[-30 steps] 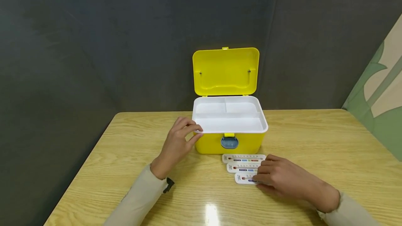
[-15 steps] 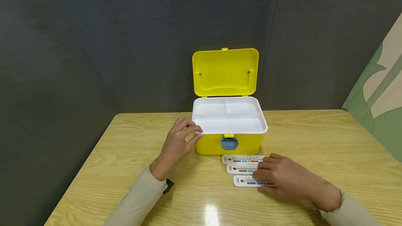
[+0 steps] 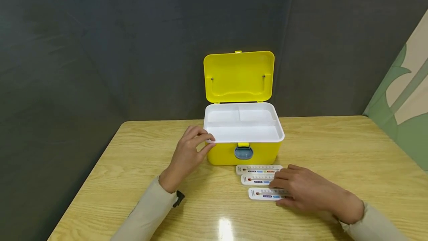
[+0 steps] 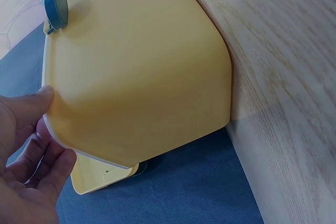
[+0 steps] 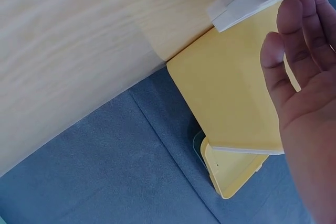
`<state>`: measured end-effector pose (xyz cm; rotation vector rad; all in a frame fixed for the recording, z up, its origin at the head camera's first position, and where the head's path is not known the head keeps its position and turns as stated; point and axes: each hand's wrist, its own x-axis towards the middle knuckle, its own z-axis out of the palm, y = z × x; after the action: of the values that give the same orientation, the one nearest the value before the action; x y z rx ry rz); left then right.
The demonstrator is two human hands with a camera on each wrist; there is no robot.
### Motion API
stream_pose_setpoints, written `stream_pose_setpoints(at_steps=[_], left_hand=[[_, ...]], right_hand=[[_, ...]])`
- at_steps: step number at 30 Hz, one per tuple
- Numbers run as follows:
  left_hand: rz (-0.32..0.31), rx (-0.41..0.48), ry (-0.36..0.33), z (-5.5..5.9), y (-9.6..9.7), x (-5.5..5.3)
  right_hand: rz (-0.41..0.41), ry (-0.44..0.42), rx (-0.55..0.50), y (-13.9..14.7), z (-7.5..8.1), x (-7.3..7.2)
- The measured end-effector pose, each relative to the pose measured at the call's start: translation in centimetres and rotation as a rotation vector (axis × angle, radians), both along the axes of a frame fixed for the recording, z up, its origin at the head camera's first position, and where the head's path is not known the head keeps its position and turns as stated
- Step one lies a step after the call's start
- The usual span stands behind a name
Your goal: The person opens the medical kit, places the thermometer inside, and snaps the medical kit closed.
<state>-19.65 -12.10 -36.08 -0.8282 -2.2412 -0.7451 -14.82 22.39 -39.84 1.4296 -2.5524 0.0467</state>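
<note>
A yellow storage box [image 3: 220,154] stands on the table with its lid [image 3: 239,79] raised and a white divided tray [image 3: 242,124] in its top. My left hand [image 3: 188,151] pinches the rim at the front left corner, with the thumb in front and fingers at the side in the left wrist view. Three white strip thermometers lie before the box: the far one [image 3: 247,169], the middle one [image 3: 252,179] and the near one [image 3: 262,194]. My right hand [image 3: 302,189] rests over their right ends, its fingers fairly straight in the right wrist view; the thumb is hidden there.
The wooden table [image 3: 140,159] ends at a dark wall covering [image 3: 160,66] behind the box. A blue-grey latch [image 3: 243,153] hangs on the box front. A patterned green and beige panel [image 3: 404,99] stands at the right.
The near thermometer has slid toward me, widening its gap to the middle one, and more of it shows. My right hand has shifted slightly. The left hand has stayed at the box corner.
</note>
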Motion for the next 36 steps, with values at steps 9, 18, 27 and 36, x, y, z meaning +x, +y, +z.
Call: stream_pose_setpoints(at_steps=[9, 18, 27, 36], left_hand=[[-0.002, 0.002, 0.002, -0.11, -0.11, -0.16], [0.004, -0.006, 0.019, -0.03, -0.06, -0.1], [0.011, -0.017, 0.02, -0.03, -0.12, 0.0], [0.005, -0.015, 0.017, -0.05, -0.12, -0.11]], right_hand=[[0.003, 0.01, 0.0, 0.01, 0.0, -0.07], [-0.033, -0.004, -0.089, 0.18, 0.26, -0.05], [-0.016, 0.041, -0.178, 0.3, 0.81, -0.22], [0.024, 0.067, -0.261, 0.47, 0.9, -0.36]])
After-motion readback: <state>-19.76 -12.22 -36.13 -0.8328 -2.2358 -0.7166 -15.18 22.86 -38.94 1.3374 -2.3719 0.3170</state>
